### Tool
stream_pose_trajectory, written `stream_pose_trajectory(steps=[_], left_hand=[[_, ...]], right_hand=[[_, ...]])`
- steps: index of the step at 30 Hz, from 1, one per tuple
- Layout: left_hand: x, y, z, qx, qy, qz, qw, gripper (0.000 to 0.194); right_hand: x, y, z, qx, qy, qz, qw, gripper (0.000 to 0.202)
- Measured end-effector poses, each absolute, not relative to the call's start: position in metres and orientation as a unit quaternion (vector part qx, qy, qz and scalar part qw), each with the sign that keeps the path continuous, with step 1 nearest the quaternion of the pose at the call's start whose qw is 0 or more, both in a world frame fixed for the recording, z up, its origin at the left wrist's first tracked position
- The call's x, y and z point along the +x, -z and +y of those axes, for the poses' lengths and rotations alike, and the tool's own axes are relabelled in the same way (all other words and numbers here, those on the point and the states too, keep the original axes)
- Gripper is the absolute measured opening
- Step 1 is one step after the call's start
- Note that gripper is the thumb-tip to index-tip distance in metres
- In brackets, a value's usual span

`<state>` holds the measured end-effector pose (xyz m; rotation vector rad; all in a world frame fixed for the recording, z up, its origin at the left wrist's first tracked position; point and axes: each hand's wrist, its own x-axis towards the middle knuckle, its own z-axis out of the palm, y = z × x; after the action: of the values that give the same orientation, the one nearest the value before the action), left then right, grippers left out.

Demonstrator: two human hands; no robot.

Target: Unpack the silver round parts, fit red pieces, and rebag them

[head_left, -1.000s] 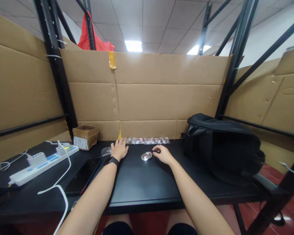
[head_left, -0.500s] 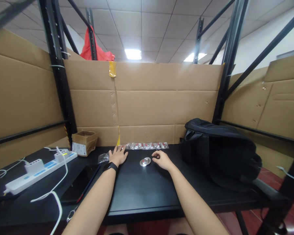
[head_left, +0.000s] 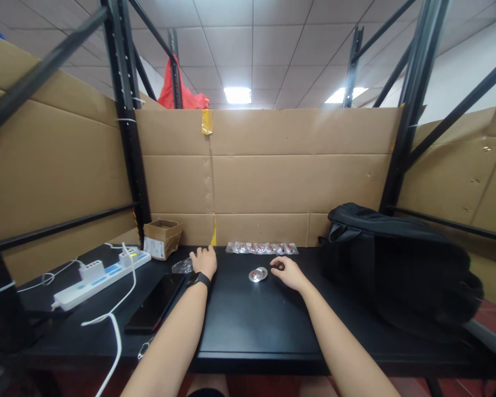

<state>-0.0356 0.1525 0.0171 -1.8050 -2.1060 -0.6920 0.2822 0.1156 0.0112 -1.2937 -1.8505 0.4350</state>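
Note:
My left hand (head_left: 204, 263), with a dark watch on its wrist, is closed with its fingers curled down at a crumpled clear plastic wrapper (head_left: 182, 266). The wrapper touches the hand's left side, and the fingertips are partly hidden. Two overlapping shiny silver discs (head_left: 258, 274), with a red mark on one, lie on the black tabletop (head_left: 256, 325). Just right of them rests my right hand (head_left: 289, 272). Its fingers bend loosely, a gap shows between thumb and index finger, and it holds nothing. Behind the discs lies a row of clear packets (head_left: 261, 248) with red marks.
A black backpack (head_left: 400, 264) fills the right side. To the left are a small open cardboard box (head_left: 163, 240), a white power strip (head_left: 101, 281) with cables, and a dark tablet-like slab (head_left: 157, 303). Cardboard panels (head_left: 273, 182) and black posts enclose the table.
The view has turned slightly left. My left hand has gone from spread fingers to curled ones and shifted left, with the wrapper shifting left too. My right hand stays beside the discs.

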Motion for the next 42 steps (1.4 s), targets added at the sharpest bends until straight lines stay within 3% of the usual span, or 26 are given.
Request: stream_pose_trajectory(steps=[4, 8, 12, 15, 19, 24, 28, 32, 37, 40, 42], left_hand=[[-0.037, -0.027, 0.149, -0.626, 0.277, -0.717, 0.131, 0.037], [-0.032, -0.043, 0.145, -0.621, 0.388, -0.678, 0.066, 0.034], [-0.018, -0.049, 0.143, -0.702, 0.446, -0.55, -0.076, 0.03], [0.004, -0.044, 0.14, -0.752, 0.47, -0.414, -0.205, 0.031], [0.034, -0.035, 0.136, -0.741, 0.464, -0.345, -0.34, 0.056], [0.043, -0.037, 0.131, -0.683, 0.474, -0.329, -0.449, 0.067], [0.033, -0.041, 0.13, -0.642, 0.465, -0.318, -0.52, 0.051], [0.025, -0.039, 0.132, -0.645, 0.466, -0.32, -0.514, 0.047], [0.026, -0.039, 0.135, -0.704, 0.488, -0.375, -0.355, 0.039], [0.031, -0.042, 0.132, -0.706, 0.497, -0.401, -0.306, 0.043], [0.034, -0.046, 0.129, -0.718, 0.5, -0.399, -0.274, 0.041]], right_hand=[[0.282, -0.013, 0.115, -0.511, -0.165, -0.732, 0.418, 0.019], [0.282, -0.016, 0.114, -0.505, -0.16, -0.735, 0.423, 0.018], [0.276, -0.02, 0.11, -0.492, -0.159, -0.739, 0.433, 0.019], [0.266, -0.024, 0.105, -0.459, -0.156, -0.743, 0.461, 0.03], [0.251, -0.032, 0.096, -0.401, -0.165, -0.755, 0.491, 0.05], [0.249, -0.037, 0.095, -0.37, -0.206, -0.744, 0.517, 0.021], [0.255, -0.035, 0.102, -0.376, -0.314, -0.668, 0.561, 0.027], [0.263, -0.033, 0.105, -0.372, -0.315, -0.671, 0.558, 0.015], [0.265, -0.036, 0.1, -0.428, -0.211, -0.741, 0.472, 0.018], [0.259, -0.037, 0.095, -0.431, -0.195, -0.733, 0.489, 0.012], [0.254, -0.035, 0.095, -0.414, -0.213, -0.726, 0.506, 0.019]])
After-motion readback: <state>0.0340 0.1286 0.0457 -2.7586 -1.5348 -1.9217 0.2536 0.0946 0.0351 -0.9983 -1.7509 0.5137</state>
